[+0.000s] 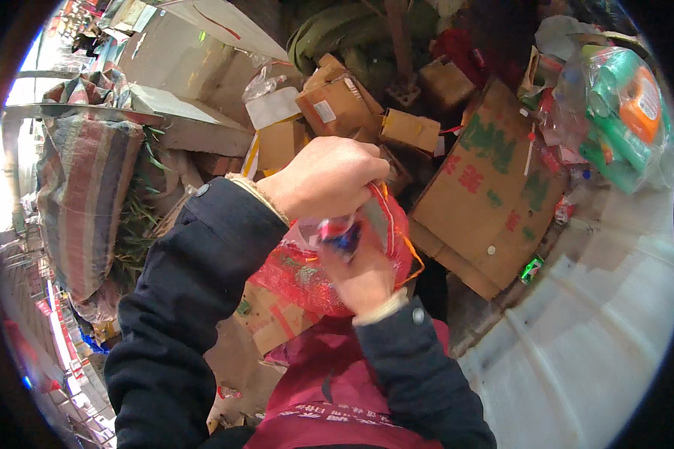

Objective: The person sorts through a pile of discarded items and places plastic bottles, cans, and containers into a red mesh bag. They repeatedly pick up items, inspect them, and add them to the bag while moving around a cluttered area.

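My left hand [328, 177] is closed on the rim of a red mesh bag [309, 280], which hangs before my red apron. An orange drawstring [413, 258] loops from the bag's rim at the right. My right hand [365, 275] is inside the bag's mouth and grips a small crumpled red, white and blue item [340, 236], blurred, perhaps a can or wrapper. Greenish things show through the mesh below. The fingertips of my left hand are partly hidden from view.
A large flattened cardboard sheet [483, 185] leans at the right, near a crushed green can [531, 270]. Small cardboard boxes [337, 106] lie ahead. A clear bag of plastic bottles [623, 118] stands upper right, a striped woven sack [84, 196] at left. A pale corrugated panel [573, 331] is lower right.
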`<move>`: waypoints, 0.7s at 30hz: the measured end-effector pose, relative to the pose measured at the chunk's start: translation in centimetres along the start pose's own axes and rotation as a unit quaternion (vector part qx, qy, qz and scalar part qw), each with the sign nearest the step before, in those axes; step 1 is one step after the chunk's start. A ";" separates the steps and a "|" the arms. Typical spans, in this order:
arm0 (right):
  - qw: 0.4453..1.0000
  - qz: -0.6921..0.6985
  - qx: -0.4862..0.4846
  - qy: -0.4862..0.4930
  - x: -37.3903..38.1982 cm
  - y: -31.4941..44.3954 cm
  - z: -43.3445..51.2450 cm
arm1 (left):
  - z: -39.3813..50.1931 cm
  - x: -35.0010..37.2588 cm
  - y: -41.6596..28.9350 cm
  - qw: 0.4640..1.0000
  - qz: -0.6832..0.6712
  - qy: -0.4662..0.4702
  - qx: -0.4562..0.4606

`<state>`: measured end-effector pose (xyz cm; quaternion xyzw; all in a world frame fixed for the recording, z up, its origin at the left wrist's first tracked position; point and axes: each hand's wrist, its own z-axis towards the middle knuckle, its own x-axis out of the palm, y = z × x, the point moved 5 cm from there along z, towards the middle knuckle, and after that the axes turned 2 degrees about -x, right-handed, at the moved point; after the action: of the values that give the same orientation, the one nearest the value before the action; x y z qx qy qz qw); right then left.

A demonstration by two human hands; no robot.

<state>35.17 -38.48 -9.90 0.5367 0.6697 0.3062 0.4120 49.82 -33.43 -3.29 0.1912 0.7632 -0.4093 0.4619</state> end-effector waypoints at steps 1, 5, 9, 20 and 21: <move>0.998 -0.046 0.022 -0.035 -0.1 -0.9 1.1 | -0.4 0.0 0.0 1.000 -0.001 0.000 -0.007; 0.961 -0.209 -0.127 -0.129 -2.8 -2.8 1.2 | -1.2 0.2 0.9 0.999 0.007 -0.013 -0.041; 0.930 -0.359 0.001 -0.077 -3.9 -7.4 0.1 | -2.0 1.3 1.4 0.998 -0.019 -0.034 -0.046; 0.883 -0.457 -0.052 -0.094 -0.1 -11.5 1.6 | -12.5 4.2 0.0 0.986 -0.013 -0.158 -0.047; 0.905 -0.415 -0.029 -0.090 -0.2 -11.5 1.5 | -13.7 5.4 -0.3 0.990 -0.022 -0.128 -0.045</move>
<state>31.14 -41.46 -20.34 0.2229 0.7827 0.0773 0.5760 39.41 -23.09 -4.54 0.0996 0.7194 -0.4056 0.5550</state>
